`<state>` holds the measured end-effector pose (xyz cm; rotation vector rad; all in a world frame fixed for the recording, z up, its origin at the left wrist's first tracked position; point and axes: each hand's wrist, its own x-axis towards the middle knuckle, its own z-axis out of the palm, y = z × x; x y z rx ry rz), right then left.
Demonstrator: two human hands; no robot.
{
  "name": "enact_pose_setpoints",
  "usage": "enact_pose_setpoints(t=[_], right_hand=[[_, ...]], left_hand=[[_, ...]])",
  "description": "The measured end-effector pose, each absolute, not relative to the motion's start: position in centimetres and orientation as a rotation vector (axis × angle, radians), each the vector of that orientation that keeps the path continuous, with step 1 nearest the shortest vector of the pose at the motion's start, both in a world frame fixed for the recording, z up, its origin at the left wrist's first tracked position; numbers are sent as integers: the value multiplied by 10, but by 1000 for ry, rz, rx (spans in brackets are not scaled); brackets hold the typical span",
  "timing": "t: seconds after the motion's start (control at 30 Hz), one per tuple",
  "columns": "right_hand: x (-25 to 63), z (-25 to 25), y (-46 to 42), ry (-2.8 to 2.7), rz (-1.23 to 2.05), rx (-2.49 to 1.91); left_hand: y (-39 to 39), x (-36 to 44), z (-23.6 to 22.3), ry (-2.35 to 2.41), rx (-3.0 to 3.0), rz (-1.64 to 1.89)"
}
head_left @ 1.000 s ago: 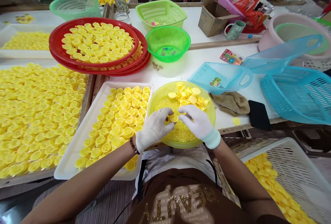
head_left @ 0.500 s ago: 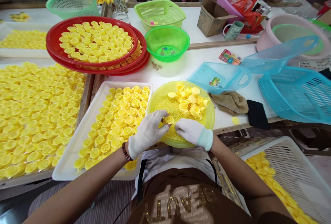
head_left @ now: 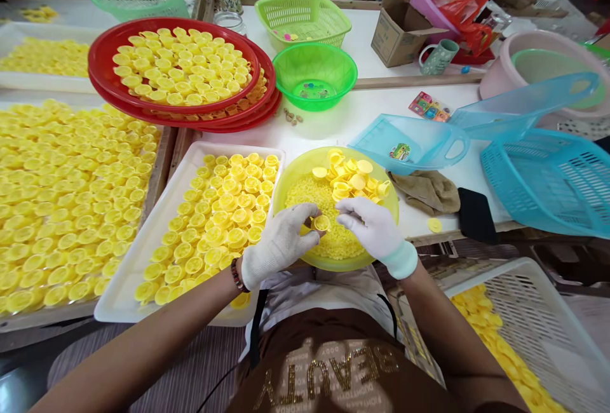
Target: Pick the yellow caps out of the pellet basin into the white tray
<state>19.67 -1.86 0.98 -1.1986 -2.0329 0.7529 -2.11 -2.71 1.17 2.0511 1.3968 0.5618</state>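
Observation:
My left hand [head_left: 286,235], in a white knit glove, pinches a small round yellow plastic cup [head_left: 321,223] at its fingertips. This cup is over a translucent yellow basin [head_left: 286,175], which holds a layer of tiny yellow beads [head_left: 309,194]. More yellow cups with flip lids [head_left: 355,175] are heaped on the beads at the far side. My right hand [head_left: 372,229], also gloved, hovers over the basin's right part, just right of the held cup. Its fingers are apart and nothing shows in them. Left of the basin stands a white tray [head_left: 121,286] with rows of yellow cups.
Stacked red trays [head_left: 102,63] of yellow cups stand at the back left, near a green bowl [head_left: 317,76]. A blue scoop [head_left: 419,146], a brown cloth [head_left: 426,190], a black phone-like slab [head_left: 476,215] and a blue basket [head_left: 548,178] lie right. A white crate [head_left: 538,292] sits below.
My right hand has lifted away from the beads and the cup, up and to the right, its fingers spreading. My left hand still holds the cup. The view has shifted slightly.

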Motion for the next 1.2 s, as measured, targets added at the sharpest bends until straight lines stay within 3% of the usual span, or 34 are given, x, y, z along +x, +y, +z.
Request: enact_pose_setpoints(t=[0.23,0.5,0.73,0.9,1.2], right_hand=[[203,2,-23,-2120,758,-1255],[194,-26,-27,-2514,706,-1395],[191,-36,-27,-2552,652,-1410],[190,-38,-28,-2555,615,-1424],[188,-31,-27,-2509,611,-1369]], left_hand=[[-27,-27,10,1320,1963,746],[-35,-132,68,1675,1987,931],[-101,-216,58,2031,1816,531],[-125,-218,37,1996,1717,429],[-119,-213,41,1910,1720,207]])
